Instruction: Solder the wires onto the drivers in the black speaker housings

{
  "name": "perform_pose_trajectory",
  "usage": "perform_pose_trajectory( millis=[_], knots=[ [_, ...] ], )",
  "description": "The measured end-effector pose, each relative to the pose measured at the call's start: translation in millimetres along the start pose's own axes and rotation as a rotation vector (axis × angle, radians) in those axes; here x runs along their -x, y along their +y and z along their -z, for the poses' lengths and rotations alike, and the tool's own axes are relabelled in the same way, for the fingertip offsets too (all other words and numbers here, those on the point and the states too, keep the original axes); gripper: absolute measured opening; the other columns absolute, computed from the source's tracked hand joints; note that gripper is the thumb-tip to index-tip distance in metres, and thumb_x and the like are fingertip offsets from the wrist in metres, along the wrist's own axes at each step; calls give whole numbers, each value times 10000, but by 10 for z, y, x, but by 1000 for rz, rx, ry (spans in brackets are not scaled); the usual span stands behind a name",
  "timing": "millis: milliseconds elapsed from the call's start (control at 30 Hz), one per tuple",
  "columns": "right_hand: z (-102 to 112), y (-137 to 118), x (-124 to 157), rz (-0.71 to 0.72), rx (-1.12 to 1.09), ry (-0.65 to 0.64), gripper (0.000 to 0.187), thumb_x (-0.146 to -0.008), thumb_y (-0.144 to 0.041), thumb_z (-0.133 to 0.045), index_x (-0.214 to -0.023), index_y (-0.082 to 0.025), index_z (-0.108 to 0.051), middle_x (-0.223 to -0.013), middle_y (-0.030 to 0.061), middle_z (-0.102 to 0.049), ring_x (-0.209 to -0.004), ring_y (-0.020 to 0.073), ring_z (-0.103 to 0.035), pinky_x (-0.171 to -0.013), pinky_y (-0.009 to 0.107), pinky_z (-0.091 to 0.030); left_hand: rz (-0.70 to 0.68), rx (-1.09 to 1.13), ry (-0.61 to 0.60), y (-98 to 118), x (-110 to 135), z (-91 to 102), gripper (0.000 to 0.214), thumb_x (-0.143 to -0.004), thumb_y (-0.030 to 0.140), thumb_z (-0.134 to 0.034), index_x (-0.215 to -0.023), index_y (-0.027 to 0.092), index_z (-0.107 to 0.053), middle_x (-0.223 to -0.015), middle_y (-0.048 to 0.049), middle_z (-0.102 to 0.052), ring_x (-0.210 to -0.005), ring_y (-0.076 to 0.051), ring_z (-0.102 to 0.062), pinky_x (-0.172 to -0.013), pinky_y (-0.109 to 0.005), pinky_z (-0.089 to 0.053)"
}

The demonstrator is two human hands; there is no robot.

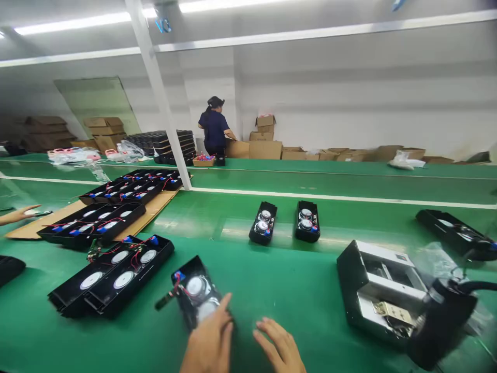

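Observation:
My left hand (209, 339) rests at the near edge of a black speaker housing (196, 295) with two round white-faced drivers and red and blue wiring; its fingers lie stretched out against the housing's near right side. My right hand (277, 347) lies just to the right on the green belt (279, 274), fingers spread and pointing left, holding nothing. Both wrists run out of the bottom of the picture.
Rows of like black housings (112, 280) lie left, some on cardboard (153, 207). Two more housings (264, 223) (307, 221) sit mid-belt. A black and metal fixture (378, 290) stands right. Another person's hand (19, 213) reaches in far left. A person (213, 132) stands by cartons at the back.

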State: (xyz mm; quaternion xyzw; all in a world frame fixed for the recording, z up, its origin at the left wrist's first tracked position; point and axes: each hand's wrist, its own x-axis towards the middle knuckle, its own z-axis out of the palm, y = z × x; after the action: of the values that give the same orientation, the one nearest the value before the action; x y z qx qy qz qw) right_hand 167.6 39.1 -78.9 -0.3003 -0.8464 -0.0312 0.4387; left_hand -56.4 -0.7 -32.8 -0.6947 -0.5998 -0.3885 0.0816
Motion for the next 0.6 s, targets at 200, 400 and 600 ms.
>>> perform_pose_trajectory(
  millis=[200,400,600],
  knots=[
    [433,-137,-343,121,65,-210,322,-959,-353,-589,-1240,-212,-659,-1355,159,-678,-1358,315,-578,-1094,511,-514,-128,316,-47,640,-348,131,401,-991,119,-487,-1354,246,-603,-1180,-56,-794,-1078,-162,-761,-961,-254,-618],
    [975,16,-610,-73,-177,-687,455,-784,-269,-678,-1234,-238,-621,-1295,71,-685,-1364,298,-546,-1309,589,-183,34,299,88,208,-364,579,283,-973,80,-558,-1125,256,-719,-1077,-10,-780,-1042,-149,-738,-984,-282,-596],
    [1591,600,-604,-154,-34,-820,442,-770,-173,-647,-1209,-225,-637,-1395,85,-657,-1445,318,-483,-1302,602,-190,147,278,-8,8,-249,540,171,-981,190,-623,-1070,270,-745,-1035,5,-772,-953,-146,-744,-928,-288,-612]
  ],
)
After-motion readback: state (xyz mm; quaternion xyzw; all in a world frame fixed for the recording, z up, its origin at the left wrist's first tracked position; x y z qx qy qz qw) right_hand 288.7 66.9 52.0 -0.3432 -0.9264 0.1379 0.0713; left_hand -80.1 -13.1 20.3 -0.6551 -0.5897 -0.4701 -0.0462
